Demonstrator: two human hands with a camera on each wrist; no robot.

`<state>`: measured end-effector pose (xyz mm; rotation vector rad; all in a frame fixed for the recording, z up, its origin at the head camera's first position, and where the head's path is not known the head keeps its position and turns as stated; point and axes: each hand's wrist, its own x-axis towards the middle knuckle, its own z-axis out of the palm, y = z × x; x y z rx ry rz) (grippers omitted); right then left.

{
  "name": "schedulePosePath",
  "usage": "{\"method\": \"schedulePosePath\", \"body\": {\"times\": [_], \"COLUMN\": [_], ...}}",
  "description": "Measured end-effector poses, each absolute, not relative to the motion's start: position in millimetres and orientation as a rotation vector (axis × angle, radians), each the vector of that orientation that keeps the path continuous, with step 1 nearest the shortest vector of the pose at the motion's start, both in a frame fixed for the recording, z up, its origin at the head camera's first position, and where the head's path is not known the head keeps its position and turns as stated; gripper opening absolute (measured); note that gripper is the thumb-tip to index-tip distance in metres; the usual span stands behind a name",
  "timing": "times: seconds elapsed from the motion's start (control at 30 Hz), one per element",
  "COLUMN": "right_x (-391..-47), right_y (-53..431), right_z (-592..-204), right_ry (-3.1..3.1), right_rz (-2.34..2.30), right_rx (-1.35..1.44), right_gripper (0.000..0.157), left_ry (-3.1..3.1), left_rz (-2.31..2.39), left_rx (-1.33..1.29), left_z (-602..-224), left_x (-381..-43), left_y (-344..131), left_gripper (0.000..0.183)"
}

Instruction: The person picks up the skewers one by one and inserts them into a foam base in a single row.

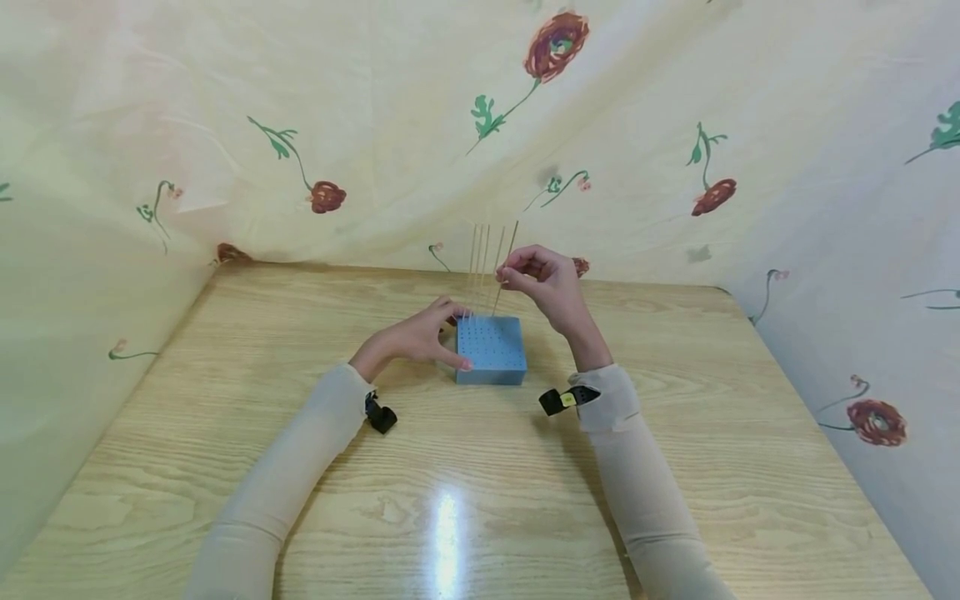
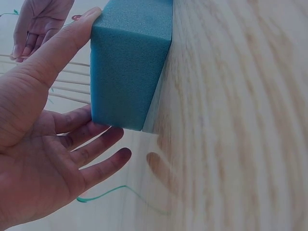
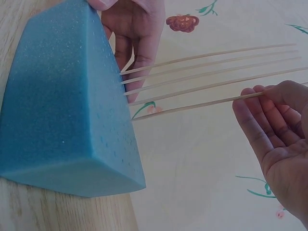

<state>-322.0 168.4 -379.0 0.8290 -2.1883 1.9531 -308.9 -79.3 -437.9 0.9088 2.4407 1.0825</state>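
Thin sticks [image 3: 216, 85] rise from a holed blue block [image 3: 72, 110].

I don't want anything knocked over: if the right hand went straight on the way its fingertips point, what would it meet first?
Most likely the next standing stick, just beside the held stick that the right hand pinches above the blue block; the exact gap is hard to judge.

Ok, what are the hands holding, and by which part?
Right hand: one stick, pinched around its middle. Left hand: the blue block, gripped at its left end.
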Motion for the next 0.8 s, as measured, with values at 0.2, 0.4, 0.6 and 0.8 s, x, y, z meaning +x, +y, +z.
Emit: {"method": "schedulePosePath", "body": {"times": [0.2, 0.4, 0.6, 0.8], "right_x": [-321.2, -322.6, -320.8, -320.4], "right_y": [168.4, 168.3, 168.3, 167.7], "right_z": [-378.0, -377.5, -377.2, -377.4], "right_ry": [-2.204, -2.199, -2.213, -2.225], "right_rz": [1.944, 1.945, 1.934, 1.923], "right_rx": [0.835, 0.843, 0.835, 0.832], "right_gripper": [0.013, 0.013, 0.015, 0.015], "left_ry": [2.433, 2.444, 2.434, 2.435], "left_rz": [1.081, 1.076, 1.081, 1.089], "left_rx": [0.900, 0.896, 0.917, 0.918], "left_z": [-437.4, -436.9, -438.3, -439.4], "left_x": [-308.3, -310.0, -311.0, -311.6], "left_y": [-79.2, -79.2, -79.3, -79.1], "left_gripper": [0.088, 0.088, 0.089, 0.089]}}
